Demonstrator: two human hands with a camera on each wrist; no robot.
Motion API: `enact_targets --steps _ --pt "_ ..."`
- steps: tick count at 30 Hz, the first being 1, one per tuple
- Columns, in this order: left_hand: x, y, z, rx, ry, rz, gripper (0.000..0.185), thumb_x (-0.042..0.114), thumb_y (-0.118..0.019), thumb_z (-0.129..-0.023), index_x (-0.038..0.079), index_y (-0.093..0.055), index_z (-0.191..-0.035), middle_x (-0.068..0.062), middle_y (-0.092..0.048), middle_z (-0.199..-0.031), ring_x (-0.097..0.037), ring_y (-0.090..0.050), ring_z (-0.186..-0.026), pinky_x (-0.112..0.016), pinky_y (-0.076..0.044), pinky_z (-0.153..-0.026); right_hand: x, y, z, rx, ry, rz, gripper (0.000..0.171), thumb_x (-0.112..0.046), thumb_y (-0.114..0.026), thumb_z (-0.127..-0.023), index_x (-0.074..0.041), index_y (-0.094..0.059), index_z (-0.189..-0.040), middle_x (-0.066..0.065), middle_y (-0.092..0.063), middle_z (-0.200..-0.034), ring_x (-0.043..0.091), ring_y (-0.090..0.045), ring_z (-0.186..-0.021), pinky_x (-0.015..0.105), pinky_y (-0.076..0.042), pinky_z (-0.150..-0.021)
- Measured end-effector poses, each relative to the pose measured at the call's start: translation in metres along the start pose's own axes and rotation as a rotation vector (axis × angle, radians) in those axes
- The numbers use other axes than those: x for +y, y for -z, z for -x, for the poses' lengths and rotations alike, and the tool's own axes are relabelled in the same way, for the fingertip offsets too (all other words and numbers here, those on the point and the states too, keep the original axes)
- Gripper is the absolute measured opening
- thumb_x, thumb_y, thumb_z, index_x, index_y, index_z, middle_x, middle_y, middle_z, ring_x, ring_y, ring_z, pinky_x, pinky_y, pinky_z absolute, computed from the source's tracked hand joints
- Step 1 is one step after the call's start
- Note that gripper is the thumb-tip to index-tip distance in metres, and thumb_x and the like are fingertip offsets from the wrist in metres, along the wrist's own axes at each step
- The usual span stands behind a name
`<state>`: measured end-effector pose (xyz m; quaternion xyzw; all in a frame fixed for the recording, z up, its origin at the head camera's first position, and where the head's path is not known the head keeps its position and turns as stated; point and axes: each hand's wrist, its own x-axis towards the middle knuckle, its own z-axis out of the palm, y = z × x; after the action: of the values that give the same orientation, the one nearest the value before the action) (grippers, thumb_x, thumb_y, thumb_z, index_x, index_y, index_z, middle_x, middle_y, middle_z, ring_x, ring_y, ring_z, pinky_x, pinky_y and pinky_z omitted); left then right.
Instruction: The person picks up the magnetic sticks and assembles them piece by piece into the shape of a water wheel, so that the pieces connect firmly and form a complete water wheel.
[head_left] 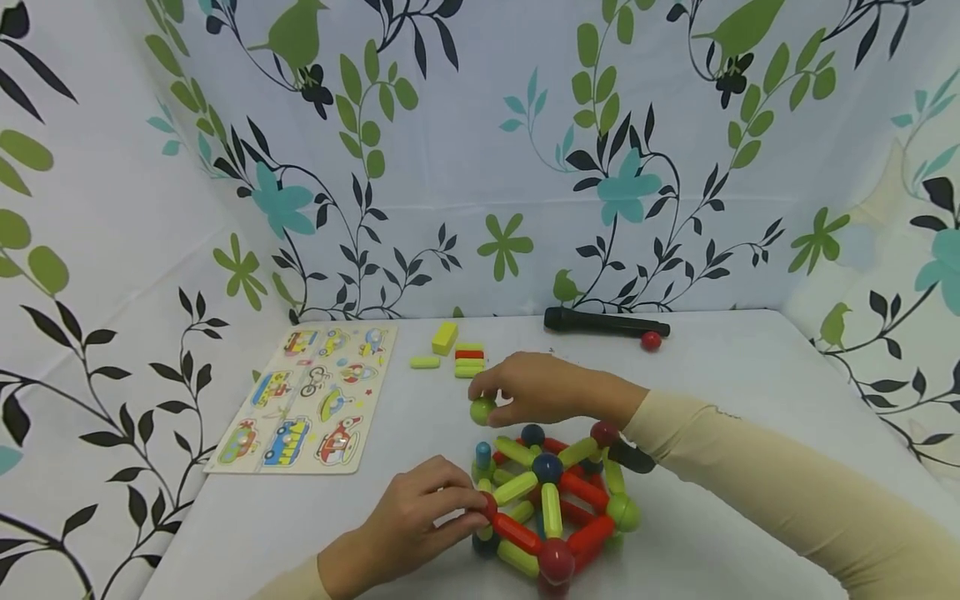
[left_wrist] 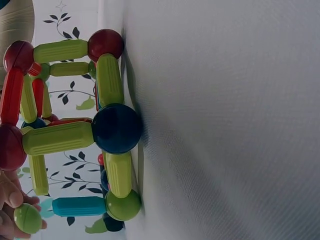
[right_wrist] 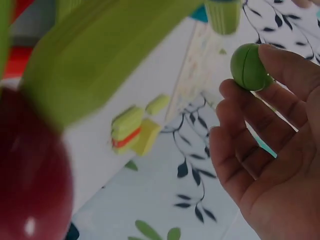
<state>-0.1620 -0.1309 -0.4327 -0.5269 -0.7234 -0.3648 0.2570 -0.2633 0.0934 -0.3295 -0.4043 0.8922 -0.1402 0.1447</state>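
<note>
My right hand (head_left: 543, 387) pinches a green ball (right_wrist: 248, 66) between thumb and fingertips, above the far left side of a frame built from magnetic sticks and balls. My left hand (head_left: 420, 512) holds the frame at its left corner, thumb and fingers on a red ball (head_left: 489, 506). Lime and red sticks join red, dark blue and green balls; a dark blue ball (head_left: 547, 467) tops the frame. At its far left corner a blue stick (left_wrist: 79, 206) stands upright on a green ball (left_wrist: 123, 205), its upper end bare. The right forearm passes over the frame's far right side.
Loose lime and red sticks (head_left: 470, 363) lie beyond the right hand, beside a yellow block (head_left: 445, 338). A picture puzzle board (head_left: 303, 400) lies at left. Near the back edge are a black microphone-shaped object (head_left: 606, 322) and a loose red ball (head_left: 651, 341).
</note>
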Motion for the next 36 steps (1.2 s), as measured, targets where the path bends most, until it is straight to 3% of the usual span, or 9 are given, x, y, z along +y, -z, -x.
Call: enact_targets --steps 4,8,12,22,36 --pt "-0.002 -0.003 0.001 0.018 -0.025 -0.004 0.013 0.022 -0.074 -0.095 0.013 -0.074 -0.104 0.004 -0.065 -0.097 -0.006 -0.061 -0.086 -0.008 -0.048 -0.077 -0.011 -0.011 -0.007 -0.084 -0.013 0.037 0.033 -0.03 -0.073 -0.095 -0.024 -0.069 -0.126 -0.012 -0.072 -0.107 0.006 -0.064 -0.096 0.028 -0.053 -0.086" --pt "-0.002 -0.003 -0.001 0.028 -0.045 -0.01 0.012 0.022 -0.074 -0.095 0.013 -0.074 -0.102 0.004 -0.065 -0.096 -0.006 -0.06 -0.085 -0.007 -0.047 -0.077 -0.014 -0.017 -0.006 -0.115 -0.015 0.047 0.032 -0.029 -0.073 -0.095 -0.023 -0.069 -0.126 -0.011 -0.072 -0.106 0.008 -0.065 -0.097 0.029 -0.054 -0.088" --pt "-0.001 -0.002 -0.001 0.019 -0.035 -0.013 0.012 0.022 -0.074 -0.095 0.013 -0.074 -0.103 0.004 -0.065 -0.097 -0.006 -0.06 -0.086 -0.007 -0.048 -0.077 -0.016 -0.019 -0.005 -0.113 -0.016 0.048 0.034 -0.028 -0.074 -0.094 -0.023 -0.068 -0.127 -0.01 -0.073 -0.106 0.009 -0.066 -0.097 0.029 -0.054 -0.089" --pt "0.0 -0.001 0.001 0.0 -0.001 -0.006 0.012 0.022 -0.074 -0.095 0.015 -0.074 -0.104 0.005 -0.064 -0.098 -0.006 -0.06 -0.087 -0.008 -0.048 -0.077 -0.022 -0.02 -0.005 -0.097 -0.043 0.081 0.034 -0.031 -0.076 -0.093 -0.02 -0.07 -0.124 -0.009 -0.073 -0.097 0.005 -0.063 -0.08 0.024 -0.055 -0.078" --pt "0.0 -0.001 0.001 -0.009 0.024 0.003 0.012 0.022 -0.074 -0.095 0.015 -0.073 -0.104 0.004 -0.064 -0.099 -0.006 -0.062 -0.087 -0.009 -0.05 -0.077 -0.029 -0.024 -0.004 -0.06 -0.048 0.095 0.031 -0.027 -0.075 -0.093 -0.017 -0.071 -0.122 -0.007 -0.073 -0.101 0.006 -0.062 -0.083 0.025 -0.055 -0.085"
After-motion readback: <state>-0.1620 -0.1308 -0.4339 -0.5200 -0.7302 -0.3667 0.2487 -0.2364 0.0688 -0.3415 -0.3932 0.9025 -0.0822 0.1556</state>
